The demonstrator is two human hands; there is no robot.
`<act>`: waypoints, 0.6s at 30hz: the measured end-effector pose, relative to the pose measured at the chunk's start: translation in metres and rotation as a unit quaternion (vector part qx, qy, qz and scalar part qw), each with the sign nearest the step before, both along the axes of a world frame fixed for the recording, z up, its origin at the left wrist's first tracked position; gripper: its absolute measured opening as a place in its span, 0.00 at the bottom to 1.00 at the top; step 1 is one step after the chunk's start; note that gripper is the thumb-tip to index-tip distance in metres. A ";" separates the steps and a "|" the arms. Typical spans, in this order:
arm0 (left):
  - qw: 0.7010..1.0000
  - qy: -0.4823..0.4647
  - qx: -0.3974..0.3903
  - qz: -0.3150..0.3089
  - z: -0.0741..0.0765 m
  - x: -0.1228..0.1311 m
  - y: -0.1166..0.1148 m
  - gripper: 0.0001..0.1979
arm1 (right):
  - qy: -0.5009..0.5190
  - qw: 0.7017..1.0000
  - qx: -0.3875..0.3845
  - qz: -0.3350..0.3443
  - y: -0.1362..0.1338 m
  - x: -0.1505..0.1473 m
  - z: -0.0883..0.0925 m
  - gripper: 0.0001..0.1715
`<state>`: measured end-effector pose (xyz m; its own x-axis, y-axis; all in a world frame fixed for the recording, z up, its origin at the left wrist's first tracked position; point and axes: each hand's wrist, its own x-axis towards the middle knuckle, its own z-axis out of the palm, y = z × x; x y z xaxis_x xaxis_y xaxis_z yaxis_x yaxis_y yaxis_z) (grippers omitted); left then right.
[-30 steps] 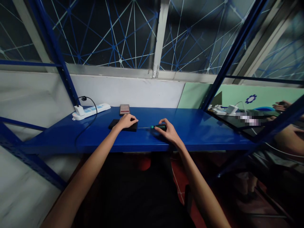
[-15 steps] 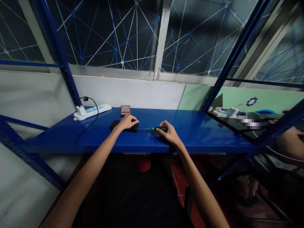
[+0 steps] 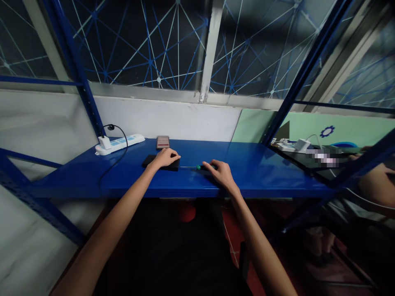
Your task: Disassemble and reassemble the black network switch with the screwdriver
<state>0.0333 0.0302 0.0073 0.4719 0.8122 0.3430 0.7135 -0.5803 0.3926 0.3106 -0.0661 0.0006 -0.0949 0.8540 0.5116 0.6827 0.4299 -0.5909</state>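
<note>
My left hand [image 3: 166, 157] rests over a flat black rectangular case [image 3: 149, 161] on the blue table, fingers curled together on it. What the fingertips press is partly hidden by the hand itself. To the right, my right hand [image 3: 221, 172] is wrapped over the handle of a screwdriver [image 3: 198, 167] with a green collar and a dark grip. Its thin shaft lies level, and the tip meets the right side of the case. Behind my left hand sits a small clear-topped box [image 3: 163, 142] with reddish contents.
A white power strip [image 3: 121, 144] with a plug and black cable [image 3: 114, 165] stands at the back left of the blue table [image 3: 247, 179]. Blue uprights [image 3: 285, 100] frame both sides. Another person's arm [image 3: 375, 183] and a white charger [image 3: 302, 144] are at the right.
My right thumb and fingers have shifted on the screwdriver's handle, now covering more of it. The left hand and the case stay where they were.
</note>
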 end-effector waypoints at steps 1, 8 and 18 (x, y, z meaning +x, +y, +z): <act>1.000 -0.001 -0.001 0.001 0.001 0.000 -0.001 0.20 | -0.019 1.000 0.004 -0.023 -0.001 -0.001 0.000 0.29; 1.000 0.001 -0.008 -0.004 0.003 0.001 -0.003 0.21 | 0.044 0.996 -0.041 0.058 -0.003 0.000 0.002 0.23; 1.000 -0.007 -0.014 -0.002 0.005 0.002 -0.008 0.22 | -0.005 1.000 -0.011 -0.002 -0.003 -0.002 0.001 0.25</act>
